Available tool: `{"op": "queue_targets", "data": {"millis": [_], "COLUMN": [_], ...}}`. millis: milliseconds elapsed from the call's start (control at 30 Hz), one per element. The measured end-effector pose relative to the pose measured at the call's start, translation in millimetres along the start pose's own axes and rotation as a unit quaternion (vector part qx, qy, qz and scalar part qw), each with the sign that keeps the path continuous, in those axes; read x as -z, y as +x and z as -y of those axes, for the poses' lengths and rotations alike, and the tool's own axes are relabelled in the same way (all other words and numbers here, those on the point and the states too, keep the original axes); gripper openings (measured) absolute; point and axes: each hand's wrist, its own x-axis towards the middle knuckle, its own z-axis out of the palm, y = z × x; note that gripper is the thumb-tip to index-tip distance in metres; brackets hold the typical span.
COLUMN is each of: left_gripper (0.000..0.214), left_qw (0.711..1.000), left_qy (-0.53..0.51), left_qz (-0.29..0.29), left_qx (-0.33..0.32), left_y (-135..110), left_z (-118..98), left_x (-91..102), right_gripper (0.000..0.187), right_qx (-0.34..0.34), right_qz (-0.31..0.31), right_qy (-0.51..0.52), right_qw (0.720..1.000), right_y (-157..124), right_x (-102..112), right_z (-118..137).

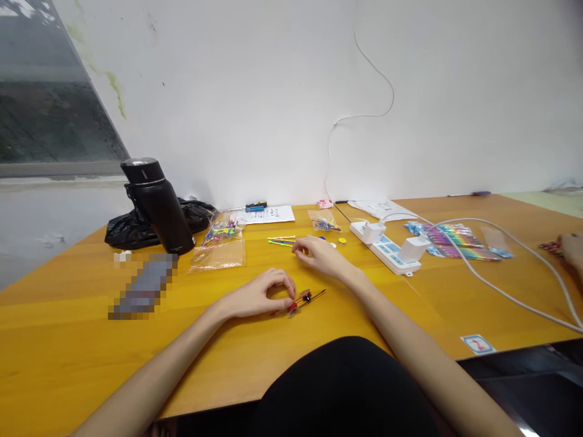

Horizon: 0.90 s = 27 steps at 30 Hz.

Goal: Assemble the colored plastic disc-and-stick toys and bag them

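My left hand (262, 294) rests low over the table, thumb and fingers curled around the near end of a small red and black assembly (293, 307). Dark and red thin rods run through this piece, and one rod points out to the right. Farther forward, my right hand (322, 256) hovers with loosely bent fingers and a gap between thumb and forefinger; I see nothing held in it. Its fingertips are beside several thin yellow, green and blue sticks (280, 241). A yellow round piece (342, 241) and a white one lie just beyond the right hand.
At left stand a black bottle (161, 209), a black plastic bag (122, 230) and a blurred flat object (144, 288). Behind are bagged parts (223, 233), a screwdriver (255, 207) and paper. A white power strip (390, 255) with cables sits right, near colourful packets and another person's hand (572, 250).
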Motion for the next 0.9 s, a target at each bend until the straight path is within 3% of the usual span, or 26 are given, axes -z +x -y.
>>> {"op": "queue_targets", "data": {"millis": [200,467,900], "left_gripper": [0.014,0.016,0.021], "left_qw": [1.0,1.0,0.994], "left_qy": [0.001,0.002,-0.097], "left_qz": [0.024,-0.002,0.0], "left_qx": [-0.011,-0.012,0.055], "left_y": [-0.8,0.8,0.7], "left_z": [-1.9,1.8,-2.0], "left_x": [0.7,-1.0,-3.1], "right_gripper": [0.017,0.017,0.017], "right_qx": [-0.005,-0.006,-0.009], "right_qz": [0.028,0.035,0.045], "right_qy": [-0.005,-0.006,-0.008], "right_qw": [1.0,0.999,0.999], "right_y": [-0.4,-0.8,-0.8], "right_x": [0.0,-1.4,0.3], "right_z": [8.7,9.5,10.8]}}
